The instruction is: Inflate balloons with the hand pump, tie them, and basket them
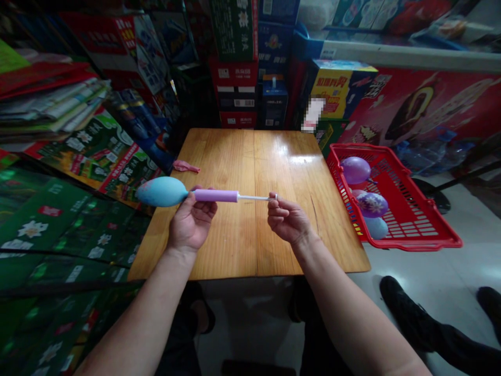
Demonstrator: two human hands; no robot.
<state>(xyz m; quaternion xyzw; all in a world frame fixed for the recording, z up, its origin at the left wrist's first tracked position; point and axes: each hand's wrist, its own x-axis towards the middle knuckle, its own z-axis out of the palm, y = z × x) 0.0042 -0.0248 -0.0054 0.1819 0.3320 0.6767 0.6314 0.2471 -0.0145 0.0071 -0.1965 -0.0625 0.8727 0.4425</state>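
A purple balloon pump [217, 196] is held level above the wooden table, its white rod drawn out to the right. On its left end sits a partly inflated light blue balloon [162, 191]. My left hand [191, 219] is closed round the pump's left end, at the balloon's neck. The fingers of my right hand [287, 216] grip the handle at the end of the rod. A flat pink balloon [186, 166] lies near the table's left edge, beyond the blue one.
The wooden table [242, 250] stands before me. To its right is a red basket [426, 214] holding several balloons, among them a purple one [355, 169]. Stacked green cartons [31, 230] flank the left side, and more boxes [237, 94] stand behind. Another person's shoe [403, 303] is on the floor at right.
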